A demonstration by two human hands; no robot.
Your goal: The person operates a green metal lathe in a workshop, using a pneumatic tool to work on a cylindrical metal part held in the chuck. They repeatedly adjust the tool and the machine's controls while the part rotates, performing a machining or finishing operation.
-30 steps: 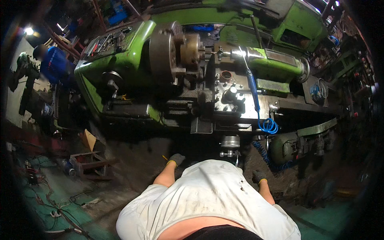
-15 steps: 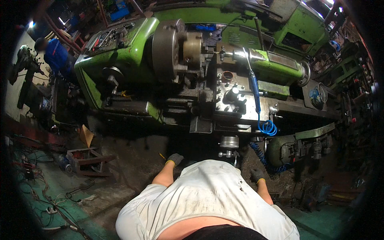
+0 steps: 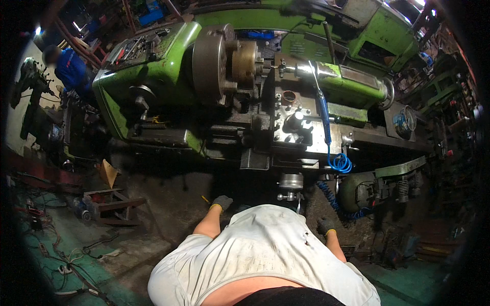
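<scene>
Hanging practically unmoved since the previous view: dark-grey-gloved left hand, grip apparently closed around slim yellow stick, short of green metal lathe's front edge; matching-gloved right hand, grip indiscernible. Lathe untouched.

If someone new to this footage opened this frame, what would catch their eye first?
Probably the big green lathe across the upper middle, with its heavy round chuck left of centre. Next, the bright blue-handled tool lying right of centre, its blue coil just below. Lower down, the wearer's pale, stained shirt fills the middle, with the gloved left hand and right hand at either side.
</scene>
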